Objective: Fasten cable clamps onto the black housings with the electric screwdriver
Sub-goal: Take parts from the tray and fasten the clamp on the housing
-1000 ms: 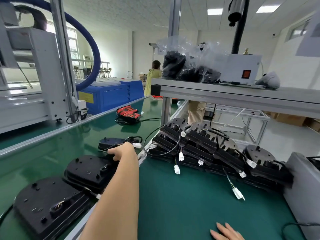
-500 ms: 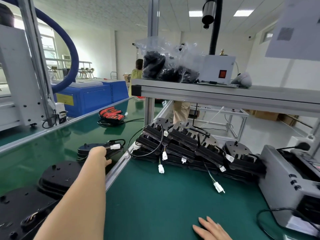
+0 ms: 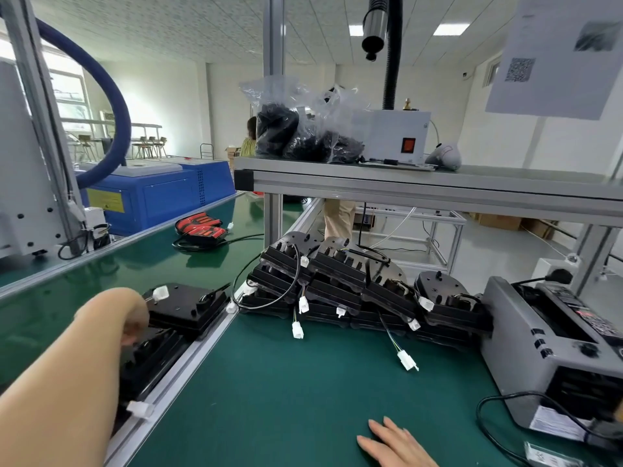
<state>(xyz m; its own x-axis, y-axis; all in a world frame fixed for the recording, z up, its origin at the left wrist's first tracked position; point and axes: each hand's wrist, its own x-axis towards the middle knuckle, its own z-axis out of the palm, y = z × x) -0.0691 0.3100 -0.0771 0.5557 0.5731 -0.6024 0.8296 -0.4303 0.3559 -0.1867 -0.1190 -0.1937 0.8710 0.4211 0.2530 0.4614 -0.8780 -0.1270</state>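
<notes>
My left hand reaches over the aluminium rail to the conveyor on the left. Its fingers curl down against the nearer of two black housings; the wrist hides whether they grip it. The farther black housing lies flat with a white connector on top. My right hand lies flat on the green mat, fingers straight, holding nothing. A pile of black housings with wires and white plugs sits at the back of the mat. A chrome and black tool hangs overhead.
A grey machine with a black cord stands at the right. The shelf above carries plastic bags of black parts and a white box with a red switch. A red and black part lies farther along the conveyor. A person stands behind the shelf.
My view has swung right and down. My left hand has drawn back from the farther housing to the nearer one. The right hand stays flat on the mat.
</notes>
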